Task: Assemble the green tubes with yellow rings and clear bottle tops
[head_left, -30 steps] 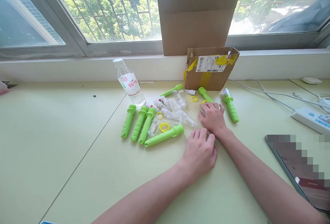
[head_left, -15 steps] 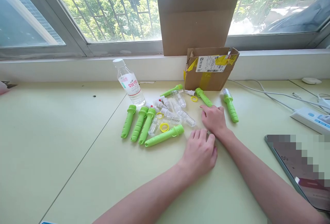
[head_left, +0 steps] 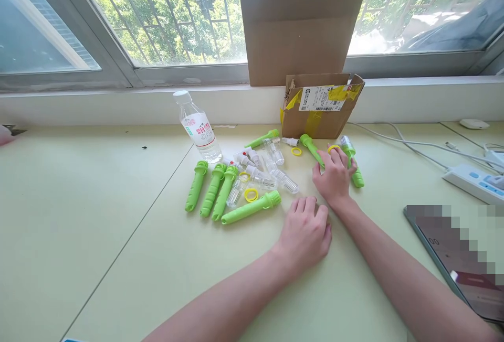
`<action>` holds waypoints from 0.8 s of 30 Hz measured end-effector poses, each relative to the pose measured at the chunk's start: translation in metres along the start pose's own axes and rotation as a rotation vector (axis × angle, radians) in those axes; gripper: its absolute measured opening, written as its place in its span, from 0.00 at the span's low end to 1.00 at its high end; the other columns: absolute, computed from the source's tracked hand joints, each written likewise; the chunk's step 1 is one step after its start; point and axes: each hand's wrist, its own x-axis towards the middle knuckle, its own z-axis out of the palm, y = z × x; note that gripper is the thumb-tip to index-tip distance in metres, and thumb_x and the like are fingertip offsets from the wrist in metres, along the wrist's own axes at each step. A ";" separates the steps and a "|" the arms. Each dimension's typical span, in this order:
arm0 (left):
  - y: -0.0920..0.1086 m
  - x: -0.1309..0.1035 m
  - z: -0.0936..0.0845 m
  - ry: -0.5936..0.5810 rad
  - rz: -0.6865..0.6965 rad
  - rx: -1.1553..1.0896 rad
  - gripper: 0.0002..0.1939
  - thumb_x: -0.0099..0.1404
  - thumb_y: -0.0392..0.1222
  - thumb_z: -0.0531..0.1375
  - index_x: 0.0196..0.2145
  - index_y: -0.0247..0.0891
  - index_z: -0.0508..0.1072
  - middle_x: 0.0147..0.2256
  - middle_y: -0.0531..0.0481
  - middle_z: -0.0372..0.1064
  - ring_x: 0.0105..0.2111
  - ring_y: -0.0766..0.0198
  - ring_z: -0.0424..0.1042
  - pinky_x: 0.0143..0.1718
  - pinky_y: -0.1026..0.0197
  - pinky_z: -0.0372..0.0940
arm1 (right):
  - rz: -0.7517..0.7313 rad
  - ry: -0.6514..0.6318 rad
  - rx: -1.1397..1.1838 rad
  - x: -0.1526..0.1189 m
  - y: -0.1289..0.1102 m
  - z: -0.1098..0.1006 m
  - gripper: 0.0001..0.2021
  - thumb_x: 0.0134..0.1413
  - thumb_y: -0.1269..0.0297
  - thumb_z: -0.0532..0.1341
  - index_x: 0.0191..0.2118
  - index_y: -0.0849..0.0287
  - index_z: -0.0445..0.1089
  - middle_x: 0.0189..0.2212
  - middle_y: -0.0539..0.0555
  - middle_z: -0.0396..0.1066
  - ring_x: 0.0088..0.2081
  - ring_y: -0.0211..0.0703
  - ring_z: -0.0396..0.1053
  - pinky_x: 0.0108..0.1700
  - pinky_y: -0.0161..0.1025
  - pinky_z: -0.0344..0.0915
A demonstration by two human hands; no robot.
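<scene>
Right hand (head_left: pixel 334 179): fingers forward and slightly spread, tips at a yellow ring (head_left: pixel 334 146); whether they pinch it or only touch it cannot be told. Left hand (head_left: pixel 305 226): fingers curled, resting on the tabletop (head_left: pixel 118 195), nearer the near edge; palm hidden, nothing seen in it.

Change: over the last half second the right hand has shifted toward the right edge, and the ring now shows at its fingertips. Judged meaning: attention has passed from the nearest green handle (head_left: pixel 310 148) to the ring.

Ring: toward the far edge, right of centre, between that handle and a clear-topped green piece (head_left: pixel 357 178). Round, so no long axis.

Axes: nearest handle runs obliquely, threaded end toward the far edge and leaning left, other end partly behind the hand. Clear-topped piece: clear end toward the far edge, also leaning left; fingers overlap its side, contact uncertain.

Farther out: clear parts (head_left: pixel 286 181) left of the hand; cardboard box (head_left: pixel 321 124) at the far edge.
</scene>
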 end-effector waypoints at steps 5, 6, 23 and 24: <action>0.000 0.000 0.001 -0.007 0.002 0.006 0.08 0.63 0.41 0.53 0.38 0.36 0.65 0.41 0.41 0.62 0.41 0.53 0.63 0.43 0.52 0.64 | 0.037 -0.181 -0.068 -0.001 0.001 0.002 0.16 0.56 0.64 0.51 0.42 0.55 0.75 0.45 0.62 0.69 0.54 0.59 0.56 0.55 0.67 0.41; 0.000 0.000 0.001 -0.009 0.003 0.008 0.08 0.63 0.41 0.53 0.38 0.36 0.65 0.41 0.41 0.62 0.41 0.53 0.63 0.43 0.52 0.64 | 0.051 -0.189 -0.073 -0.001 0.000 0.001 0.16 0.56 0.63 0.51 0.39 0.55 0.76 0.42 0.62 0.70 0.52 0.59 0.57 0.54 0.67 0.42; -0.004 -0.001 -0.001 0.242 -0.132 -0.371 0.10 0.66 0.41 0.51 0.44 0.37 0.65 0.39 0.44 0.69 0.39 0.58 0.70 0.39 0.56 0.66 | 0.067 0.149 0.212 0.003 -0.001 -0.009 0.18 0.62 0.64 0.45 0.43 0.58 0.72 0.33 0.57 0.73 0.41 0.52 0.66 0.48 0.51 0.51; -0.004 -0.001 -0.004 0.254 -0.189 -0.442 0.11 0.66 0.43 0.51 0.45 0.38 0.64 0.38 0.45 0.70 0.36 0.60 0.70 0.36 0.57 0.66 | 0.063 0.205 0.267 0.003 -0.001 -0.012 0.18 0.63 0.64 0.44 0.43 0.58 0.71 0.34 0.58 0.73 0.42 0.51 0.67 0.48 0.50 0.52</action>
